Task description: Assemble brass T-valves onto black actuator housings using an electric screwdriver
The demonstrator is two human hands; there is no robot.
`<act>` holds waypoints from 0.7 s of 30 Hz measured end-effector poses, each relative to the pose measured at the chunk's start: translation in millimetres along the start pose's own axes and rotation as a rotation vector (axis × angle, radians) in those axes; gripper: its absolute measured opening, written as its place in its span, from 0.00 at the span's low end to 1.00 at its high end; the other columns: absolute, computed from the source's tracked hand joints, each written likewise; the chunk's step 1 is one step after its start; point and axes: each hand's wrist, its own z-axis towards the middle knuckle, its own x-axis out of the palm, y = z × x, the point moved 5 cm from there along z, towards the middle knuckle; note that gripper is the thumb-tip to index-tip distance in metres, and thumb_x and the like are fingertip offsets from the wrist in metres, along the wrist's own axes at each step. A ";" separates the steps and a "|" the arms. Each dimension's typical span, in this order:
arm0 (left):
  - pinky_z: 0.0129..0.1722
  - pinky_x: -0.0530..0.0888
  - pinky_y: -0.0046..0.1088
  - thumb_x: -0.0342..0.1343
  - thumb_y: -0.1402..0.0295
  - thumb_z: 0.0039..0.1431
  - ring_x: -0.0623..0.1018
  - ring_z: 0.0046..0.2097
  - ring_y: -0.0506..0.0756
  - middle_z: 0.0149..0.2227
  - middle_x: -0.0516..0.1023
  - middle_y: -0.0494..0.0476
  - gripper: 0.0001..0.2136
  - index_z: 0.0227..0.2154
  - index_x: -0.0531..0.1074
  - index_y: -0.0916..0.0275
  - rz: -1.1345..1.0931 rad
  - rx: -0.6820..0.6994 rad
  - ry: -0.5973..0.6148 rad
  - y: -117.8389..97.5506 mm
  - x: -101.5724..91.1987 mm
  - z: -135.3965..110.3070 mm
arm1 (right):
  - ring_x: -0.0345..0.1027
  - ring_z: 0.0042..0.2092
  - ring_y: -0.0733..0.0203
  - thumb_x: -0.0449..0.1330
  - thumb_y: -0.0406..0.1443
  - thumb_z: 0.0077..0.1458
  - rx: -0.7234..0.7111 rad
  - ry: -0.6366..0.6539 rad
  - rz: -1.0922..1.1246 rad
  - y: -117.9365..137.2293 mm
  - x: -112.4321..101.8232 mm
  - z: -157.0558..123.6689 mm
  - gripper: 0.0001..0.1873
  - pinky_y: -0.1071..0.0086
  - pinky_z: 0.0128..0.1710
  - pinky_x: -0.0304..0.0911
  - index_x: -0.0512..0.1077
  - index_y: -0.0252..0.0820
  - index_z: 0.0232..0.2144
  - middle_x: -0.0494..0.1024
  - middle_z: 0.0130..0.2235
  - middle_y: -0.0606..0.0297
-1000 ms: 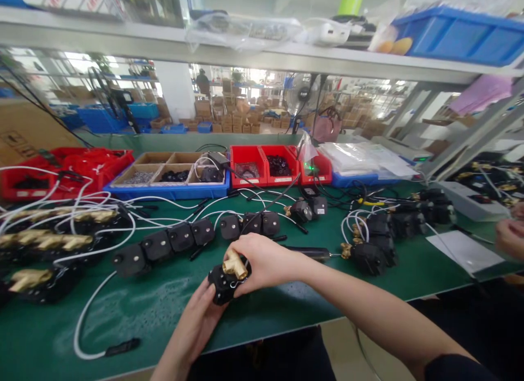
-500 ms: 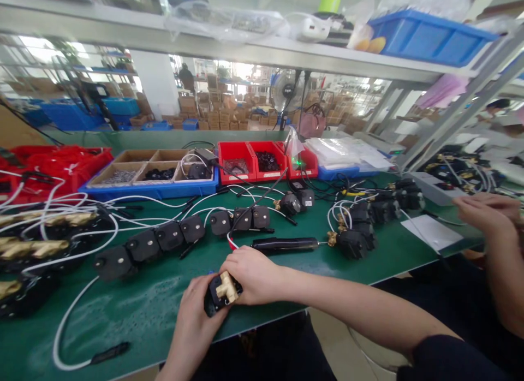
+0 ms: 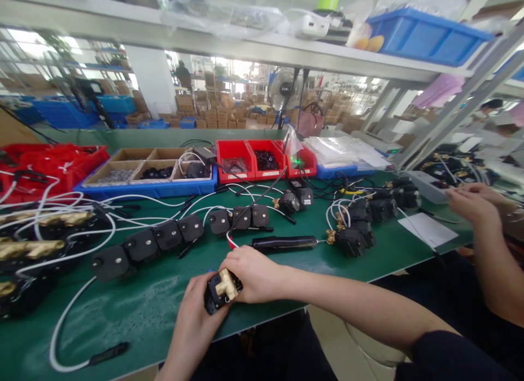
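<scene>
Left hand [image 3: 196, 305] has curled further round the brass tee valve [image 3: 226, 286], clasped also by the half-closed right hand [image 3: 257, 275]; uneven pressure could make it slip.

The tabletop [image 3: 155, 310] is green. The held box [image 3: 212, 301] is black, its pipe [image 3: 227, 285] gold. The bins [image 3: 233, 149] are red, the tray [image 3: 143, 194] is blue (light brown inside), the wire [image 3: 52, 343] is white with a black plug [image 3: 108, 354], and the cloth [image 3: 439, 90] is pink.

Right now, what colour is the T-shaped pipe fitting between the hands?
The T-shaped pipe fitting is brassy gold, seen best in the head view.
</scene>
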 end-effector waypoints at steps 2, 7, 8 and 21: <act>0.47 0.79 0.44 0.65 0.59 0.47 0.80 0.44 0.65 0.41 0.79 0.59 0.19 0.43 0.76 0.58 0.001 -0.003 0.004 -1.4 -0.2 0.0 | 0.74 0.44 0.49 0.69 0.37 0.51 0.002 0.001 0.011 0.3 -1.0 -0.3 0.18 0.62 0.45 0.66 0.76 0.33 0.42 0.80 0.41 0.54; 0.44 0.78 0.43 0.65 0.58 0.48 0.80 0.43 0.65 0.39 0.79 0.59 0.16 0.39 0.75 0.58 0.014 -0.017 0.007 -3.3 -1.5 1.2 | 0.74 0.46 0.51 0.72 0.37 0.49 0.020 -0.060 0.081 2.1 -24.1 -2.8 0.21 0.63 0.49 0.67 0.75 0.33 0.44 0.80 0.44 0.54; 0.44 0.78 0.43 0.65 0.58 0.48 0.80 0.43 0.65 0.39 0.79 0.59 0.16 0.39 0.75 0.58 0.017 -0.020 0.008 -3.2 -1.8 1.6 | 0.74 0.46 0.51 0.73 0.37 0.48 0.023 -0.084 0.094 2.4 -31.8 -3.7 0.22 0.63 0.50 0.67 0.75 0.33 0.44 0.80 0.44 0.54; 0.53 0.77 0.49 0.69 0.57 0.45 0.79 0.50 0.68 0.47 0.81 0.62 0.25 0.48 0.77 0.56 0.011 0.039 0.029 -3.1 -1.6 -0.3 | 0.74 0.44 0.50 0.75 0.37 0.44 0.099 -0.093 0.141 -17.7 -52.6 -11.9 0.22 0.64 0.45 0.66 0.75 0.34 0.40 0.80 0.44 0.54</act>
